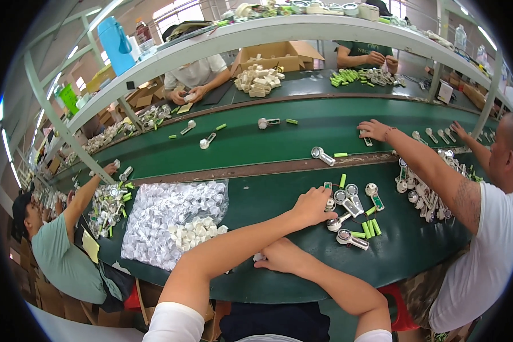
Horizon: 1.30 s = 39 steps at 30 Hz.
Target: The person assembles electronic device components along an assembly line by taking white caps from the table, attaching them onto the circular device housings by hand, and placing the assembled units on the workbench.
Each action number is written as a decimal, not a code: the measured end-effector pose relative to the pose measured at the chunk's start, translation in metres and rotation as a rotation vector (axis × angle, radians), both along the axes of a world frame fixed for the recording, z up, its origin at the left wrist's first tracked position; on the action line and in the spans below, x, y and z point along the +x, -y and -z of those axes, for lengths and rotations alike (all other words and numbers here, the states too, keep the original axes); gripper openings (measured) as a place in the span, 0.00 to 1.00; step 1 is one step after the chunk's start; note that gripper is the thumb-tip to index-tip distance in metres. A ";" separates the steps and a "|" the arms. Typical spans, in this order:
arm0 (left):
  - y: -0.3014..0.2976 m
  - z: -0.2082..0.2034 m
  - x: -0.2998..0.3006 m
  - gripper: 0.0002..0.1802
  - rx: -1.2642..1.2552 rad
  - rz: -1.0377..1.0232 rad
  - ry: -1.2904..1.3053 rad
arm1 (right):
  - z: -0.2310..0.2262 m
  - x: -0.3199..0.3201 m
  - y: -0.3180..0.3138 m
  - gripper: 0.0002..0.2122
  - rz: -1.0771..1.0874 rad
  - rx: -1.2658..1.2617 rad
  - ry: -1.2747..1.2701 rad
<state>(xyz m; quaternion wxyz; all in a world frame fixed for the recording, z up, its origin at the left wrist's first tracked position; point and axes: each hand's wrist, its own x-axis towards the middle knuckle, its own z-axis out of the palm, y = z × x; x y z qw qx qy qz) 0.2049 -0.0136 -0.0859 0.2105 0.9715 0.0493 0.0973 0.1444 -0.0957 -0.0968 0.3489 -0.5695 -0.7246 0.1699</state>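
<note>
My left hand [313, 206] reaches across to the right, its fingers closed round a white round-headed part [329, 204] with a small green circuit board. Beside it lies a loose cluster of similar white and silver round-headed parts [350, 199], with several light-green cylindrical cells [371, 229] among them. Nearer to me, my right hand [285, 256] rests low over the table under the left forearm. Its fingertips pinch a small white piece [259, 257], mostly hidden. To the left, a clear plastic bag [154, 219] holds many small white pieces, with cream-white loose pieces [196, 233] on top.
A green conveyor belt [239, 139] carries scattered parts and cells beyond a brown rail. Another person's hand [375, 131] touches a part there. A heap of parts [433, 196] lies right, another heap [105, 208] left. A shelf [279, 25] spans overhead. Co-workers sit around.
</note>
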 end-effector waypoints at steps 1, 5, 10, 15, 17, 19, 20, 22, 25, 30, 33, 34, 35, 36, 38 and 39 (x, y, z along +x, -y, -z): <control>-0.001 0.002 0.005 0.28 0.004 0.008 -0.004 | 0.003 -0.003 -0.001 0.19 -0.003 0.010 0.069; -0.022 0.003 0.009 0.27 0.059 0.048 -0.025 | -0.015 -0.003 0.003 0.15 -0.015 -0.314 0.166; -0.078 -0.018 -0.030 0.24 -0.650 -0.096 0.467 | -0.016 0.005 0.003 0.13 -0.019 -0.155 0.116; -0.111 -0.058 -0.072 0.22 -1.164 -0.169 0.854 | -0.048 0.027 0.008 0.14 0.209 0.259 -0.349; -0.111 -0.069 -0.089 0.19 -1.259 -0.113 0.800 | -0.060 0.032 0.010 0.15 0.374 0.427 -0.478; -0.096 -0.079 -0.103 0.17 -1.261 -0.089 0.682 | -0.064 0.039 0.010 0.16 0.466 0.566 -0.494; -0.085 -0.080 -0.108 0.16 -1.248 -0.070 0.649 | -0.064 0.040 0.010 0.16 0.497 0.581 -0.511; -0.067 -0.078 -0.118 0.15 -1.264 -0.042 0.570 | -0.066 0.037 0.009 0.17 0.533 0.626 -0.500; -0.040 -0.067 -0.122 0.16 -1.227 -0.061 0.540 | -0.065 0.036 0.009 0.17 0.554 0.696 -0.461; -0.018 -0.063 -0.124 0.14 -1.325 -0.092 0.550 | -0.057 0.039 0.011 0.17 0.566 0.765 -0.339; -0.012 -0.065 -0.126 0.14 -1.279 -0.139 0.558 | -0.058 0.042 0.011 0.16 0.618 0.815 0.010; -0.008 -0.065 -0.125 0.14 -1.170 -0.168 0.607 | -0.059 0.042 0.012 0.16 0.612 0.813 0.007; -0.006 -0.065 -0.125 0.14 -1.060 -0.197 0.653 | -0.061 0.041 0.013 0.16 0.604 0.801 0.106; -0.008 -0.063 -0.128 0.14 -1.060 -0.205 0.655 | -0.062 0.040 0.013 0.15 0.593 0.788 0.204; -0.015 -0.060 -0.132 0.14 -1.118 -0.132 0.558 | -0.056 0.039 0.007 0.15 0.551 0.739 -0.151; -0.016 -0.059 -0.133 0.14 -1.117 -0.134 0.561 | -0.053 0.039 0.004 0.15 0.501 0.674 -0.502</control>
